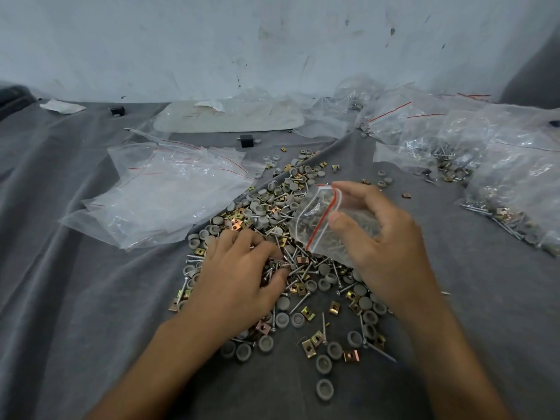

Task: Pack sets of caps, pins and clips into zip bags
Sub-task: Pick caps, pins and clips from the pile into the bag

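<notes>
Grey cloth (75,298) spread under scuffed white wall (212,40). At cloth's middle, loose heap of grey caps (325,388), steel pins (303,269) and brass clips (351,356). Left hand (239,274) down on heap, fingers curled, pinching several steel pins. Right hand (381,247) just above heap, thumb and fingers clamped on zip bag (315,219) with red seal stripe, mouth gaping leftward, pins inside. Toward left edge, empty zip bags (169,195); along right edge, filled bags (485,165).

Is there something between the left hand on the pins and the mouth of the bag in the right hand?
Nothing visible does. The left hand grips pins in the pile; the bag, held by the right hand, hangs just beside it, its red-edged mouth turned toward that hand.
</notes>
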